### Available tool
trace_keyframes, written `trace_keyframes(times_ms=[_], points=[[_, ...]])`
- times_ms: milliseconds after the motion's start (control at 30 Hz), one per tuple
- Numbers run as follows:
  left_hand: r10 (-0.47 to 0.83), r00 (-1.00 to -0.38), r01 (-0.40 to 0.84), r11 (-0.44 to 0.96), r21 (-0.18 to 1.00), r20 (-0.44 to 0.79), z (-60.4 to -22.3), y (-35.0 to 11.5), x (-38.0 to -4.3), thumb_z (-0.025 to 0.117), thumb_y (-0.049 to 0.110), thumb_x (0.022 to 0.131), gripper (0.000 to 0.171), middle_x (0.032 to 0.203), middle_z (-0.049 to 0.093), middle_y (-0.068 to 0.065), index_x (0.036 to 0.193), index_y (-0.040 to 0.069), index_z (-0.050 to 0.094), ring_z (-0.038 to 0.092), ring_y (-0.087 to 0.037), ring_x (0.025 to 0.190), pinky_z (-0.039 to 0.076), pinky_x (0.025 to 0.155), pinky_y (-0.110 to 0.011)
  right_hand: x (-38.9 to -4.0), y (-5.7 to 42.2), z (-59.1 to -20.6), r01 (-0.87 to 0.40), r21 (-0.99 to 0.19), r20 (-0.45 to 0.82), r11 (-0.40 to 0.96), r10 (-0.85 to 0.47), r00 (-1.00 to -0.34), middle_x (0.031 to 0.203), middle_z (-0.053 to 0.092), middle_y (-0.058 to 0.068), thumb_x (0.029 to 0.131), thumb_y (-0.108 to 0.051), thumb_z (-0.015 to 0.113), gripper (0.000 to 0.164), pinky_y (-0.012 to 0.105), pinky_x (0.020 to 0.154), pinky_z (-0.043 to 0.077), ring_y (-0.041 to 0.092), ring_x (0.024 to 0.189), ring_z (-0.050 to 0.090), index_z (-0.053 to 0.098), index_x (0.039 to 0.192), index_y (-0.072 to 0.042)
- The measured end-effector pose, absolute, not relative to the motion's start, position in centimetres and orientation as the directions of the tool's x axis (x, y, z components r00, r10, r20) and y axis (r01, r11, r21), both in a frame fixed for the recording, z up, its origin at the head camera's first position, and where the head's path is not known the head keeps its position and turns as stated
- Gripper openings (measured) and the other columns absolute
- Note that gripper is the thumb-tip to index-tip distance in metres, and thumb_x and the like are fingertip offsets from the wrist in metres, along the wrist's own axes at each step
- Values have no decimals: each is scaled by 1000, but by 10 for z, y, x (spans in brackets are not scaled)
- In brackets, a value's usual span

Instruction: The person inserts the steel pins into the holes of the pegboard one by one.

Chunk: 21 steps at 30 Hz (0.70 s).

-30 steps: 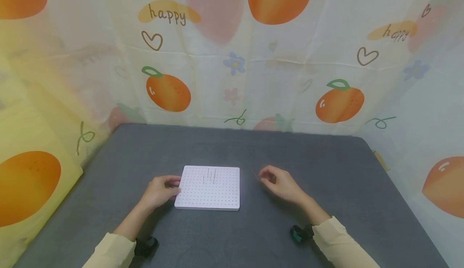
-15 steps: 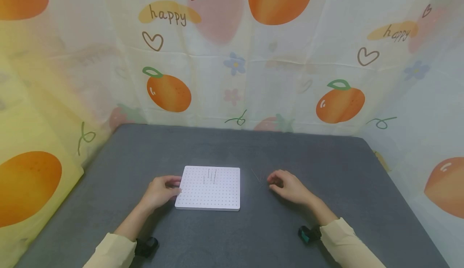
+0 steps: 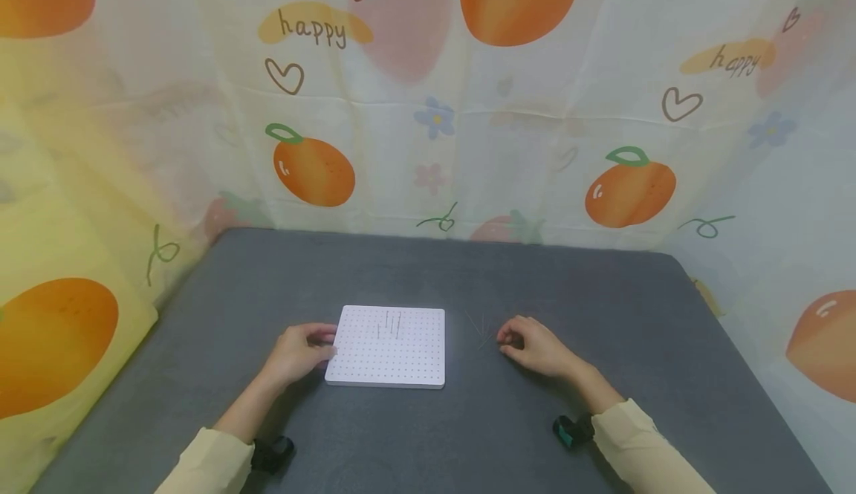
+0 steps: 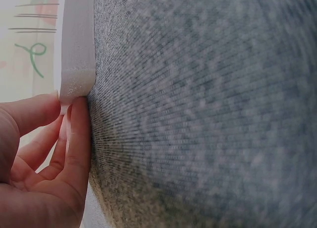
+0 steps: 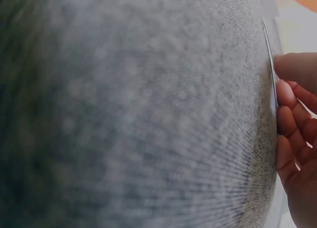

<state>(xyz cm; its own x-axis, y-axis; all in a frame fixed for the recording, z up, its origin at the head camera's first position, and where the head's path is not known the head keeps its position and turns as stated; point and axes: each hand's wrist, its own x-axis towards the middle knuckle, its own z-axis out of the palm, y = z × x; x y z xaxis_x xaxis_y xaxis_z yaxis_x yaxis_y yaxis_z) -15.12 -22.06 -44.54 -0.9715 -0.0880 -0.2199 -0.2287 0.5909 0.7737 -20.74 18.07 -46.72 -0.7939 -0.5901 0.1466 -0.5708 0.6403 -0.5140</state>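
- Head view, and here's the change: the right hand (image 3: 535,345) has slid back, farther right of the board (image 3: 384,364), and loose pins (image 3: 475,324) now show plainly on the worktop (image 3: 401,434) between the two. My read: those pins are off the board for now.
- For containers, there are the board's holes: several standing pins (image 3: 399,323) rise from them, toward the board's far edge.
- Left wrist: the left hand (image 4: 44,188) pinches the board's edge between thumb and fingers.
- Right wrist: fingers loosely curled, narrow gap to the thumb, a thin pin (image 5: 270,50) running along the tips. Gripped or just beside? Can't tell.
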Motion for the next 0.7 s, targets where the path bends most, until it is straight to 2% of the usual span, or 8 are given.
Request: trace_keyframes(times_ms=[467, 700], points=[[-89, -971, -230, 583, 779, -221, -447, -221, -152, 65, 8, 82, 37, 106, 63, -13, 118, 2, 59, 60, -16, 78, 55, 67, -31, -210, 184, -469, -651, -449, 202, 612, -640, -741, 80, 53, -8, 79, -9, 68, 12, 30, 72, 41, 6, 76, 48, 59, 85, -15], [-88, -972, -228, 582, 781, -218, -447, -221, -152, 65, 8, 82, 37, 105, 63, -13, 118, 2, 59, 61, -17, 79, 55, 67, -31, -212, 183, -466, -609, -470, 111, 639, -642, -759, 81, 53, -9, 83, -12, 64, 6, 32, 74, 41, 7, 76, 48, 61, 84, -17]])
